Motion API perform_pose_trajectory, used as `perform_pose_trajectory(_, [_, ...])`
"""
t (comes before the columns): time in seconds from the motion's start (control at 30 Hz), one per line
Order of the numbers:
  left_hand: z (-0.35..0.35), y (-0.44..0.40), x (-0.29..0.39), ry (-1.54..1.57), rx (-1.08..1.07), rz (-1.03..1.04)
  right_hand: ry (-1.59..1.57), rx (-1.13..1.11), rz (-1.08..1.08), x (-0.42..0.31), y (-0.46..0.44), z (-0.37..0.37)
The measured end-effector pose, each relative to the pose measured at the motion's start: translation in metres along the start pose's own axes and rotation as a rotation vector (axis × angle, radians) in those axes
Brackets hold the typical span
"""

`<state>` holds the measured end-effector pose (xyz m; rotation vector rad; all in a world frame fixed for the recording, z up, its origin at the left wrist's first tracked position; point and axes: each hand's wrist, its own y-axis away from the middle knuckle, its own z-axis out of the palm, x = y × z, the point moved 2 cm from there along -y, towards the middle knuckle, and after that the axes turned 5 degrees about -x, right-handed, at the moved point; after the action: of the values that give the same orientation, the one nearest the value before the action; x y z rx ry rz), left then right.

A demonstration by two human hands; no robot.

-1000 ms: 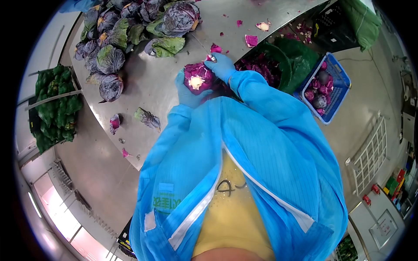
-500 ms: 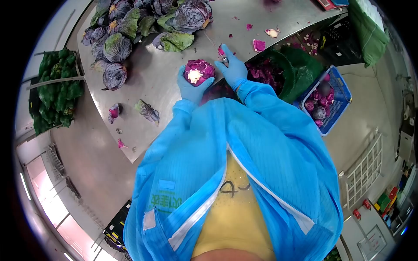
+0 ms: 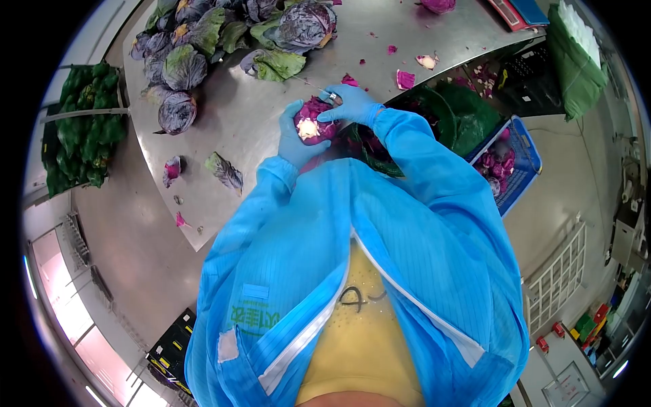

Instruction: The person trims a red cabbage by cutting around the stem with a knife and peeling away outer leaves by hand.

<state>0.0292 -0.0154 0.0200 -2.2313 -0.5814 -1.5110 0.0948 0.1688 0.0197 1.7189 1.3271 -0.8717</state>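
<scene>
Metal table (image 3: 237, 112), purple cabbage (image 3: 310, 121), cupped in left hand (image 3: 292, 139)

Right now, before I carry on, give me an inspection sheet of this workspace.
Surface: metal table, with scraps lying on it.
Job's things: one partly peeled cabbage, pale core showing; what looks like a knife; a pile of cabbages at the far left.
Clutter: a loose leaf near the left edge; purple scraps toward the right.
Hands: left hand, gloved, holds the cabbage; right hand, gloved, holds the knife, thumb at the cabbage.
Cables: none certain; a line on the floor could be cord or mark.
Surroundings: green bag and blue basket at right; green net sacks at left.
</scene>
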Motion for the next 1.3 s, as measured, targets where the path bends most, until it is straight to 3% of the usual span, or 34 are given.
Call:
perform_pose_trajectory(0.2, [-0.001, -0.004, 0.001, -0.061, -0.048, -0.017, 0.001, -0.046, 0.013, -0.003, 0.002, -0.008])
perform_pose_trajectory(0.27, [-0.002, -0.005, 0.000, -0.082, -0.050, -0.030, 0.275, 0.049, 0.023, -0.013, 0.009, -0.010])
perform_pose_trajectory(0.4, [-0.001, -0.002, 0.005, 0.002, -0.060, -0.031, 0.374, 0.255, -0.029, -0.001, 0.023, 0.005])
perform_pose_trajectory(0.47, [-0.002, 0.001, 0.003, 0.026, -0.062, -0.011, -0.015, 0.573, 0.226, 0.021, 0.030, 0.005])
perform_pose_trajectory(0.57, [-0.006, 0.006, 0.002, -0.165, -0.074, 0.127, -0.007, 0.635, 0.349, 0.058, 0.040, 0.006])
perform_pose_trajectory(0.63, [-0.002, 0.014, 0.000, 0.331, -0.112, -0.006, -0.079, 0.745, 0.431, 0.072, 0.051, 0.001])
perform_pose_trajectory(0.67, [-0.001, 0.016, 0.000, 0.334, -0.109, -0.008, -0.160, 0.784, 0.472, 0.079, 0.056, 0.000])
perform_pose_trajectory(0.7, [0.000, 0.017, 0.004, 0.303, -0.105, 0.011, 0.194, 0.824, 0.274, 0.056, 0.064, -0.012])
perform_pose_trajectory(0.8, [-0.003, 0.019, 0.005, 0.221, -0.108, 0.025, 0.231, 0.886, 0.096, 0.014, 0.063, -0.018])
perform_pose_trajectory(0.9, [-0.006, 0.011, 0.008, 0.186, -0.155, 0.041, -0.211, 0.382, -0.034, 0.000, 0.037, -0.001])
perform_pose_trajectory(1.0, [-0.005, 0.008, 0.014, 0.220, -0.198, 0.014, -0.224, -0.003, -0.206, -0.002, 0.015, 0.017])
perform_pose_trajectory(1.07, [-0.008, 0.009, 0.006, 0.244, -0.187, -0.022, -0.213, 0.026, -0.234, -0.001, 0.018, 0.019])
perform_pose_trajectory(1.13, [-0.012, 0.008, -0.008, -0.033, -0.139, 0.072, -0.199, 0.048, -0.260, -0.008, 0.023, 0.016])
perform_pose_trajectory(1.23, [-0.007, 0.011, -0.011, 0.014, -0.108, 0.062, -0.174, 0.143, -0.197, -0.007, 0.030, 0.016])
perform_pose_trajectory(1.3, [-0.011, 0.009, -0.004, -0.029, -0.107, 0.024, -0.231, 0.062, -0.143, -0.006, 0.029, 0.011])
